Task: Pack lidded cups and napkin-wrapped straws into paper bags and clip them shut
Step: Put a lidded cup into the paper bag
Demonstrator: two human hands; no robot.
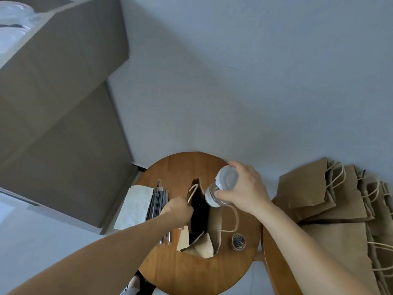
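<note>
The left hand (177,209) pinches open the brown paper bag (213,228) so the right hand (244,188), gripping the clear lidded plastic cup (222,186), can lower it in.

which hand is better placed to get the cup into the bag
Right: the right hand holds the lidded cup at the mouth of the paper bag, while the left hand holds that mouth open.
</note>
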